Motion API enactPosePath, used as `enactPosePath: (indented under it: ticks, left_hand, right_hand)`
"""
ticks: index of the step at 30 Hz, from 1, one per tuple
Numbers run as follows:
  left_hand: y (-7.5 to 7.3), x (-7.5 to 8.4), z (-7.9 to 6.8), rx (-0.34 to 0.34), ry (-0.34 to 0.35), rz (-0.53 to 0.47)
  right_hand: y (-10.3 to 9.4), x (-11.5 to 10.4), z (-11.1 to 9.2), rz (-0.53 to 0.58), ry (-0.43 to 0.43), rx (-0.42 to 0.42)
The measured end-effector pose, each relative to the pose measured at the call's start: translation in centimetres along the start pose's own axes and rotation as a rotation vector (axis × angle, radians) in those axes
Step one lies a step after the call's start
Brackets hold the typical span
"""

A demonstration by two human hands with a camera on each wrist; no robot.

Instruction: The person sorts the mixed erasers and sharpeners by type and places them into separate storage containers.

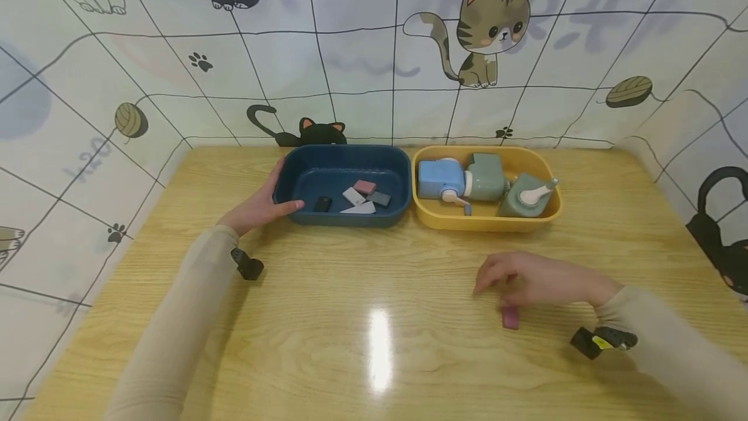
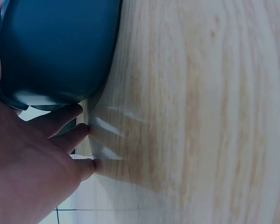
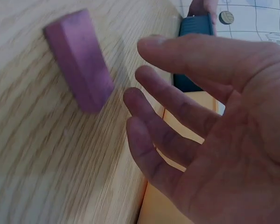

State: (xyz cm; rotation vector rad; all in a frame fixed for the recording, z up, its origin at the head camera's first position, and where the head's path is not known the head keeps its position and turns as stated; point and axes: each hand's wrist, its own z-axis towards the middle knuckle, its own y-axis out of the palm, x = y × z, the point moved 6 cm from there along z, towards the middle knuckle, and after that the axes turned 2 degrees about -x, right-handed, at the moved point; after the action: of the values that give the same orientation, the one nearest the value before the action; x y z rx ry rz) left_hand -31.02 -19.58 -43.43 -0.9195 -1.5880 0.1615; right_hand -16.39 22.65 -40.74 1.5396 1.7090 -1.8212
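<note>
My left hand [image 1: 265, 203] holds the left end of a dark blue bin [image 1: 345, 219], thumb over the rim. In the left wrist view, its other fingers [image 2: 67, 133] spread below the bin's outer wall, near the tabletop. Inside the bin lie several small blocks, among them a pink one [image 1: 365, 186], a white one [image 1: 353, 196] and a black one [image 1: 323, 204]. My right hand [image 1: 534, 278] hovers over the table with loosely bent fingers and holds nothing. A small purple block [image 3: 81, 60], shaped like an eraser, lies close to its fingertips, apart from them.
Touching or nearly touching the blue bin on its right is a yellow bin [image 1: 485, 221]. It holds a blue crank pencil sharpener [image 1: 438, 177] and grey-green devices [image 1: 486, 177] with pale parts. A cat-patterned cloth [image 1: 362, 70] rises behind the wooden table [image 1: 315, 317].
</note>
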Motion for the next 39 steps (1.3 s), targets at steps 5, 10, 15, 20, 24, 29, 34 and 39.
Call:
enactPosePath:
  ticks: [5, 10, 15, 20, 24, 29, 34, 39]
  left_hand:
    - [0.0, 0.0, 0.0, -0.008, -0.01, -0.013]
    - [0.1, 2.0, -1.0, -0.027, -0.01, -0.044]
    - [0.1, 3.7, -2.0, -0.031, -0.003, -0.057]
    - [0.1, 3.7, -2.0, -0.027, 0.003, -0.058]
    - [0.1, 3.4, -1.8, -0.024, 0.001, -0.053]
    - [0.0, 2.8, -1.4, -0.026, -0.008, -0.042]
    - [-0.1, 0.7, -0.1, -0.009, 0.007, -0.024]
    - [-0.1, -0.4, 0.3, 0.005, 0.009, -0.009]
  right_hand:
    - [0.2, 0.5, -0.7, -0.095, -0.068, -0.024]
    - [0.4, 0.9, -1.6, -0.209, -0.092, 0.001]
    - [0.9, 1.6, -1.9, -0.216, -0.079, 0.03]
    - [1.1, 1.8, -1.4, -0.249, -0.122, 0.072]
    - [1.1, 2.0, -1.1, -0.219, -0.098, 0.07]
    - [1.0, 2.2, -0.8, -0.182, -0.075, 0.065]
    - [0.8, 2.3, -0.2, -0.143, -0.081, 0.087]
    - [0.8, 2.2, 0.6, -0.044, -0.061, 0.083]
